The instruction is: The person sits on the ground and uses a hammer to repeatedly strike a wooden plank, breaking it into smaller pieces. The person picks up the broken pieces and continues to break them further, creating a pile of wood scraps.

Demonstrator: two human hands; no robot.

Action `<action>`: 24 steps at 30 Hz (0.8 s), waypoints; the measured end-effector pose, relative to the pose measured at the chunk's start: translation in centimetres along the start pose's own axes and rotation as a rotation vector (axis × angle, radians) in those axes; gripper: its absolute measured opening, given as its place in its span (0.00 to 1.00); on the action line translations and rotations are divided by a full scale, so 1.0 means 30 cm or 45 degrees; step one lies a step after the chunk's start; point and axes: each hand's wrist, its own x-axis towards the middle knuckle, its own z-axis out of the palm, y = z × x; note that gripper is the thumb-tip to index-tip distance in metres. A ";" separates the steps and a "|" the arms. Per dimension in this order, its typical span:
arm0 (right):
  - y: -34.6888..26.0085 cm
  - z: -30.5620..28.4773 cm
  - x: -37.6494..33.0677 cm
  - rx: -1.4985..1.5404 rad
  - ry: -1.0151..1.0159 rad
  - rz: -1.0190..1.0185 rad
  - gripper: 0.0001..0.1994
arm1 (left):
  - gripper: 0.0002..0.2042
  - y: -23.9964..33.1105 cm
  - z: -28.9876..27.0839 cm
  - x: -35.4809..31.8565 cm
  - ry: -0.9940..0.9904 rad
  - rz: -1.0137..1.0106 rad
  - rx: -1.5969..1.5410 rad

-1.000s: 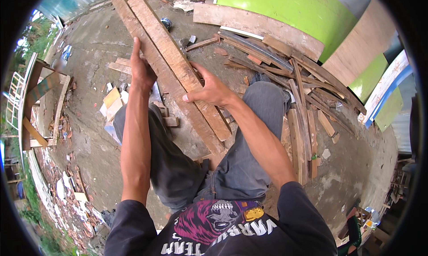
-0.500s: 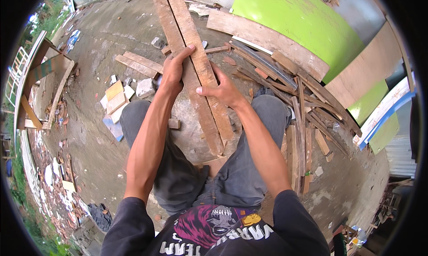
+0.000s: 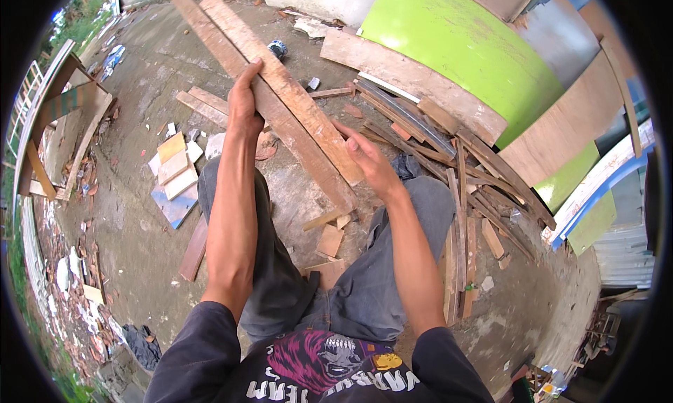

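Observation:
Two long, rough wooden planks [image 3: 270,94] lie side by side between my hands, slanting from the upper left down toward my knees. Their ends are staggered. My left hand [image 3: 244,101] is closed around their left side near the middle, its thumb on top. Stretched along the right edge near the lower end is my right hand [image 3: 375,166]; it touches the nearer plank with its thumb clear of the wood, and some fingers are hidden. Small wood offcuts [image 3: 329,240] lie on the ground beneath the planks' lower end, between my legs.
Boards and strips of timber [image 3: 456,157] are heaped at the right, in front of a bright green panel [image 3: 456,45]. Small square wood pieces [image 3: 174,166] lie left of my knee. A wooden frame [image 3: 56,122] stands at the far left, with rubble [image 3: 77,277] nearer.
The planks have tilted further left at their far end, and their lower ends have risen away from my lap. My right thumb has come off the wood; my left hand still grips.

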 end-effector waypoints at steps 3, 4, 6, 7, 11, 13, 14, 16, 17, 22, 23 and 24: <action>0.031 -0.010 -0.020 0.116 0.201 -0.249 0.35 | 0.20 -0.004 -0.013 0.018 0.059 0.051 -0.137; 0.042 -0.015 -0.021 0.150 0.309 -0.331 0.37 | 0.20 -0.007 -0.012 0.024 0.059 0.047 -0.196; 0.057 -0.015 -0.017 0.233 0.506 -0.501 0.40 | 0.19 -0.012 -0.021 0.028 0.086 0.070 -0.266; 0.057 -0.021 -0.019 0.290 0.506 -0.522 0.42 | 0.19 -0.015 -0.023 0.032 0.109 0.081 -0.280; 0.046 -0.022 -0.004 0.219 0.627 -0.619 0.45 | 0.19 -0.018 -0.015 0.023 0.149 0.086 -0.376; 0.037 -0.025 0.003 0.232 0.667 -0.623 0.45 | 0.20 -0.029 -0.018 0.019 0.105 0.087 -0.396; 0.035 -0.028 0.002 0.284 0.679 -0.621 0.44 | 0.20 -0.033 -0.006 0.015 0.130 0.096 -0.379; 0.032 -0.041 -0.007 0.386 0.700 -0.616 0.43 | 0.20 -0.041 0.011 0.001 0.112 0.094 -0.368; 0.033 -0.047 -0.007 0.397 0.721 -0.625 0.42 | 0.21 -0.042 0.021 -0.010 0.108 0.093 -0.361; 0.027 -0.080 -0.011 0.323 0.817 -0.628 0.40 | 0.22 -0.054 0.033 -0.025 0.034 0.098 -0.368; 0.027 -0.081 -0.011 0.313 0.821 -0.631 0.40 | 0.23 -0.057 0.033 -0.026 0.025 0.114 -0.385; 0.029 -0.082 -0.010 0.303 0.825 -0.634 0.40 | 0.23 -0.059 0.034 -0.027 0.015 0.130 -0.403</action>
